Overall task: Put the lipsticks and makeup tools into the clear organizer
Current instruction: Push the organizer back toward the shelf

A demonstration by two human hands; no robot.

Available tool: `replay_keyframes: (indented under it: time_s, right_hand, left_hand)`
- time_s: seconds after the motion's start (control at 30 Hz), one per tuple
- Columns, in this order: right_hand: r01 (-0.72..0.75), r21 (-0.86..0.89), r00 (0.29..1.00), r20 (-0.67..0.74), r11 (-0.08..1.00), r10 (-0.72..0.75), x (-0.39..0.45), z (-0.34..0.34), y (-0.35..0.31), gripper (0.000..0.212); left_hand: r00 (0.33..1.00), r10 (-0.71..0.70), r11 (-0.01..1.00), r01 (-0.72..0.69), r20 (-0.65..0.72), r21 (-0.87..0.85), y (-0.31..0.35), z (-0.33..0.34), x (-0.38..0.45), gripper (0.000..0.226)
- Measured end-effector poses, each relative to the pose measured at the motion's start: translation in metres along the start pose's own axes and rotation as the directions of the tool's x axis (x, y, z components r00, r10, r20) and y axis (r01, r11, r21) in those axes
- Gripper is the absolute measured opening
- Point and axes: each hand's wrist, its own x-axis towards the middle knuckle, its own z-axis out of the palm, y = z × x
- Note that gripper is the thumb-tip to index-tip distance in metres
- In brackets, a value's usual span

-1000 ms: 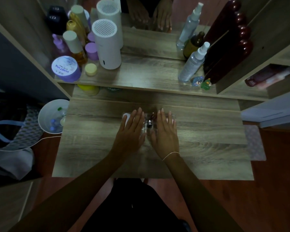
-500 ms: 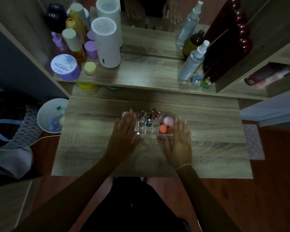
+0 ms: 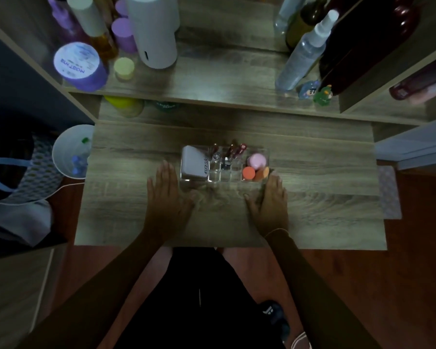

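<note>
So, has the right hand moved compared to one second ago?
Yes. The right hand slid off the clear organizer toward the person's right and back toward the desk's near edge; it now lies flat beside the organizer's right corner, showing the pink sponge.

Readable lettering near the clear organizer (image 3: 224, 165)

Its white case (image 3: 193, 163) reads perhaps "U2SK"; the purple jar (image 3: 79, 65), far back-left of it, reads "MOST HYA".

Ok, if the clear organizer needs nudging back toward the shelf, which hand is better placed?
Probably the right hand: its fingertips reach the clear organizer at the near right corner. The left hand lies flat beside it, apart.
</note>
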Motion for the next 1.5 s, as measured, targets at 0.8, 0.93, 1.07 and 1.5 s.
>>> replay_keyframes:
  time_s: [0.8,0.93,1.07,1.5]
  right_hand:
    - [0.074,-0.222,0.997,0.005,0.972,-0.075,-0.014,0.006,0.006,0.078]
    - [0.069,-0.219,0.998,0.009,0.973,-0.069,-0.017,0.007,0.009,0.077]
    - [0.031,-0.205,0.999,-0.004,0.978,-0.033,-0.018,0.004,0.009,0.077]
    - [-0.126,-0.24,0.992,-0.01,0.962,0.128,-0.022,-0.009,0.035,0.077]
  left_hand:
    - [0.998,0.029,0.999,-0.031,0.046,0.022,0.006,0.022,-0.007,0.086]
    - [0.997,0.05,0.998,-0.052,0.062,0.042,0.004,0.022,-0.007,0.086]
    - [0.994,0.08,0.996,-0.083,0.078,0.036,0.007,0.021,-0.006,0.086]
    - [0.962,0.235,0.966,-0.247,0.14,0.079,0.032,0.02,0.003,0.08]
